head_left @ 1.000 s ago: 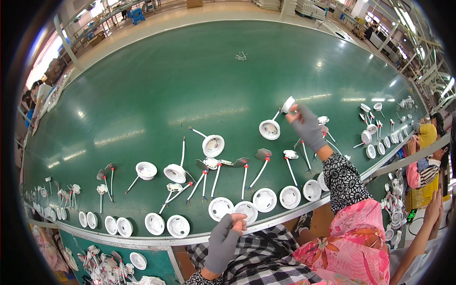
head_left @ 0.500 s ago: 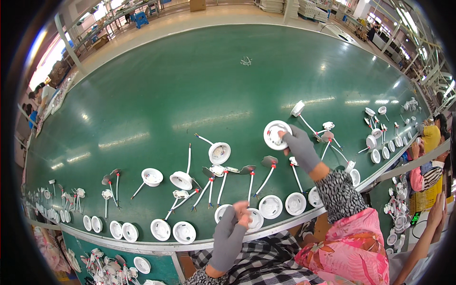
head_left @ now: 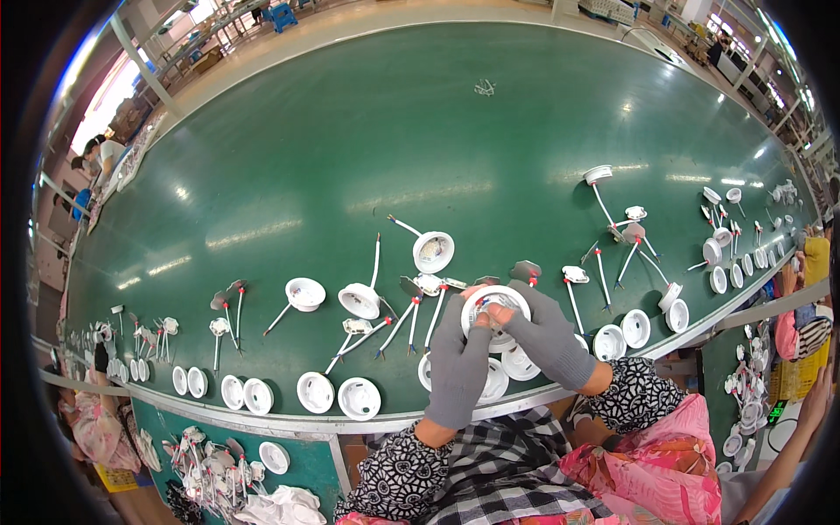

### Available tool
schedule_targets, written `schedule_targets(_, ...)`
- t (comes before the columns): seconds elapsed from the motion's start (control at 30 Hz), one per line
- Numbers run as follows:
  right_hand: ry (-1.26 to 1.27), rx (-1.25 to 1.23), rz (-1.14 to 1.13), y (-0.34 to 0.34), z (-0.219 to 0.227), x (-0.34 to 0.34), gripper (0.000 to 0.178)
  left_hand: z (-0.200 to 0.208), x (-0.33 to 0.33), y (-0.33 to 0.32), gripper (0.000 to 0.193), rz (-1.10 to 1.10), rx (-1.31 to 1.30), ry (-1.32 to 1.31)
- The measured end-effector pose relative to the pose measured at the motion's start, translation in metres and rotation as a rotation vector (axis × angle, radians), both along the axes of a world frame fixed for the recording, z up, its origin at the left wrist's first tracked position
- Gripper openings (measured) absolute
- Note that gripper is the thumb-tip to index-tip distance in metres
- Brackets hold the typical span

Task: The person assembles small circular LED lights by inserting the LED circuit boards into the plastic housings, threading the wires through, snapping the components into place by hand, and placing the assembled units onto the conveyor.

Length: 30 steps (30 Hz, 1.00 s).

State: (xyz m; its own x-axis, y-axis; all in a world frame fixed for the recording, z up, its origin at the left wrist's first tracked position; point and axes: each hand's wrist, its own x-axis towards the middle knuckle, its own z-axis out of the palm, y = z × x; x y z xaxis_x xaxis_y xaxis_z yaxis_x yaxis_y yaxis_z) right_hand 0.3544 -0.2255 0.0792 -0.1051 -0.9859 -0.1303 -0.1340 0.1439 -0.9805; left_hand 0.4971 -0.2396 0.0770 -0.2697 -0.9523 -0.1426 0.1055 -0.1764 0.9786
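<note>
Both my hands, in grey gloves with bare fingertips, hold one white round lamp housing [head_left: 495,292] above the front of the green table. My left hand [head_left: 458,366] grips its left side and my right hand [head_left: 553,343] its right. Both thumbs press inside the shallow cup; some small parts show there, partly hidden by the thumbs. Beneath and beside my hands are more white housings, including one white housing [head_left: 520,364] partly covered. Just beyond lies a white connector piece [head_left: 428,283] with a cable, and a grey disc [head_left: 526,270] partly hidden by the held housing.
White housings [head_left: 359,399] line the front edge of the green table [head_left: 420,140]. Cabled housings [head_left: 433,252] and grey discs with white cables [head_left: 634,232] lie behind them. A small pile of parts [head_left: 484,87] sits far off. Loose assemblies [head_left: 214,468] fill a lower surface at left; co-workers sit at both sides.
My right hand has brought the housing nearer, down and slightly left. My left hand has risen and moved right to grip it too. The view has shifted slightly.
</note>
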Motion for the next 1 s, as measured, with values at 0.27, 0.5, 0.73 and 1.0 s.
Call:
schedule_targets(0.27,0.155,0.021,0.084,-0.001,-0.001,-0.003,0.032,-0.012,0.006,0.003,0.028,-0.008,0.034,0.044)
schedule_targets(0.5,0.086,0.055,0.068,0.003,0.004,0.003,0.027,-0.004,0.008,0.008,0.026,-0.022,0.061,0.013)
schedule_targets(0.73,-0.076,0.024,0.025,0.006,-0.011,0.003,0.019,0.000,0.005,0.010,0.029,-0.038,0.063,0.019)
schedule_targets(1.0,0.026,0.078,0.184,0.002,0.001,-0.007,0.027,-0.009,0.010,0.009,0.029,-0.032,0.074,0.066)
